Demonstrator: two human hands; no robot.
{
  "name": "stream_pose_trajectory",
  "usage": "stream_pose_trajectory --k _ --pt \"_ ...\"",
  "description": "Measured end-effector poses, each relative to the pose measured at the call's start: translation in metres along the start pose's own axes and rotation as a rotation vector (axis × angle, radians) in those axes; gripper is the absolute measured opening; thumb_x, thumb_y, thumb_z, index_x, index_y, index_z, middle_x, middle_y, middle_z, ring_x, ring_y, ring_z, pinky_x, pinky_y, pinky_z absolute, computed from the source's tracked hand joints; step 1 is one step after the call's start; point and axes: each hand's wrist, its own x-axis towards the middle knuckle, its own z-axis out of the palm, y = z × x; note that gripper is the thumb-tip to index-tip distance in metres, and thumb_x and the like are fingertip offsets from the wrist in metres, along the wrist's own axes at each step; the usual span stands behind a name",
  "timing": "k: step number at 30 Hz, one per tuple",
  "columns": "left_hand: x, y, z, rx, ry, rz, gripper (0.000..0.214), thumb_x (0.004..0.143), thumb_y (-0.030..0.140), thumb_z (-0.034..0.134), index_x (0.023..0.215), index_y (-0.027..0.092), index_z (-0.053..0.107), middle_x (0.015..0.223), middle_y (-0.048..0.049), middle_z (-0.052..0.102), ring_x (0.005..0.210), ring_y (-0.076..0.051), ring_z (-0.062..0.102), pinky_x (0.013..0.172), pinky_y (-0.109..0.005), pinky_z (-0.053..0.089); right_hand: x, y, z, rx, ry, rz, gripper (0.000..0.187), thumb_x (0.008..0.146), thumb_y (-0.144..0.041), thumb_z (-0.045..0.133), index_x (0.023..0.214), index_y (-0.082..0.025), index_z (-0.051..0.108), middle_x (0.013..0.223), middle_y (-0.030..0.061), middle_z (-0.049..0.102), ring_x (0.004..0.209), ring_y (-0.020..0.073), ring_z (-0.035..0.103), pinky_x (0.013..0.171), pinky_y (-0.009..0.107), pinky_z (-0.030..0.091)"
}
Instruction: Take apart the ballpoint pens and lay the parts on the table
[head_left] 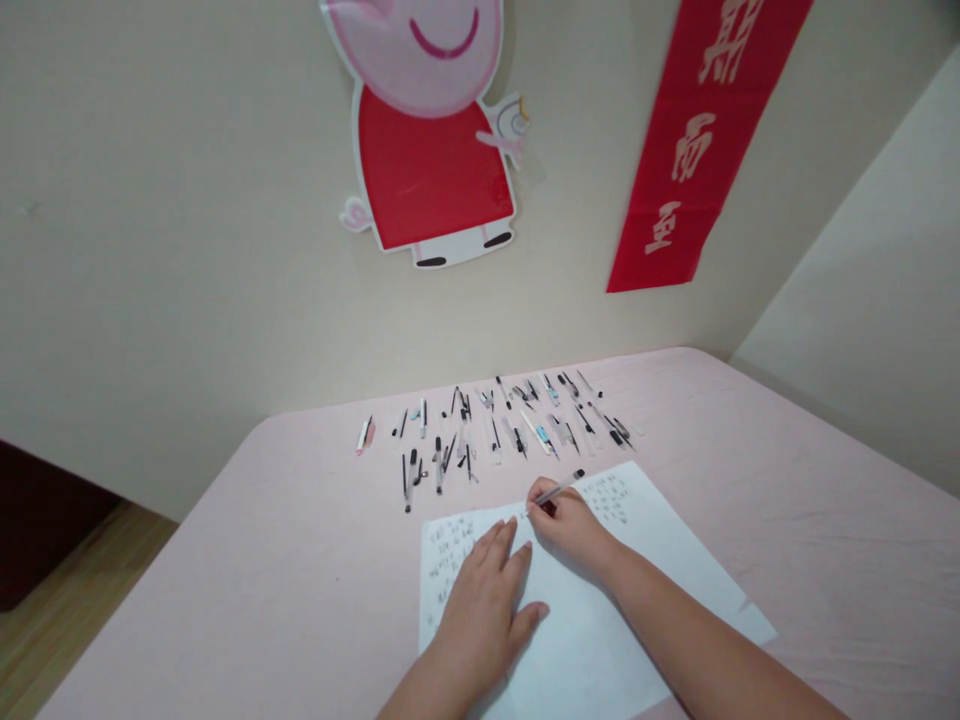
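Note:
A white sheet of paper (600,610) with handwritten marks lies on a pink table (285,580). My left hand (484,600) rests flat on the sheet's left part, fingers stretched out and together. My right hand (566,525) is closed round a pen (559,489), whose tip touches the paper near its upper middle. The pen's dark cap end points up and to the right.
Several pens and pen parts (499,430) lie in loose rows across the table beyond the paper, with a pink-white one (365,436) at the far left. A cartoon pig cutout (435,130) and a red banner (694,150) hang on the wall behind.

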Motion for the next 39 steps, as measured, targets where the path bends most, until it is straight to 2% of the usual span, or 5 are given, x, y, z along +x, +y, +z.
stream_pose_trajectory --k 8,18,22,28,39 --pt "-0.001 -0.005 0.006 0.01 0.023 0.021 0.057 0.083 0.041 0.055 0.136 0.024 0.044 0.153 -0.0082 0.026 0.139 -0.03 0.024 0.111 -0.051 0.026 0.0 0.004 -0.011 0.258 0.046 0.008 0.027 0.086 -0.038 0.046 0.097 -0.018 0.062 0.064 -0.002 0.055 0.056 0.0126 0.05 0.054 0.024 0.041" --pt "0.001 -0.003 -0.002 -0.008 -0.012 -0.005 0.057 0.082 0.043 0.056 0.134 0.022 0.048 0.153 -0.0079 0.027 0.139 -0.03 0.025 0.112 -0.05 0.026 0.028 0.069 -0.101 -0.002 0.709 0.071 0.031 0.086 -0.036 0.04 0.105 -0.017 0.057 0.074 0.0038 0.061 0.071 0.0174 0.059 0.064 0.027 0.045" --pt "0.002 -0.004 -0.002 -0.056 -0.002 -0.022 0.058 0.079 0.044 0.059 0.132 0.022 0.051 0.151 -0.0086 0.03 0.138 -0.031 0.028 0.112 -0.051 0.026 0.036 0.1 -0.134 -0.27 0.707 0.226 0.038 0.082 -0.024 0.043 0.118 -0.018 0.053 0.089 0.0071 0.065 0.07 0.0178 0.059 0.061 0.027 0.042" --pt "0.005 -0.01 -0.002 -0.104 0.023 -0.026 0.058 0.075 0.043 0.064 0.128 0.023 0.055 0.149 -0.0091 0.035 0.136 -0.031 0.031 0.111 -0.051 0.027 0.047 0.121 -0.147 -0.607 0.592 0.264 0.046 0.075 -0.018 0.053 0.121 -0.015 0.053 0.095 0.0091 0.064 0.082 0.0209 0.059 0.069 0.029 0.042" --pt "0.004 -0.018 0.008 -0.215 0.249 -0.005 0.036 0.084 0.031 0.054 0.118 0.025 0.06 0.137 -0.0092 0.05 0.128 -0.026 0.044 0.107 -0.048 0.037 0.049 0.113 -0.153 -0.63 0.565 0.382 0.043 0.072 -0.011 0.049 0.113 -0.014 0.058 0.085 0.0107 0.067 0.077 0.0223 0.061 0.065 0.029 0.041"
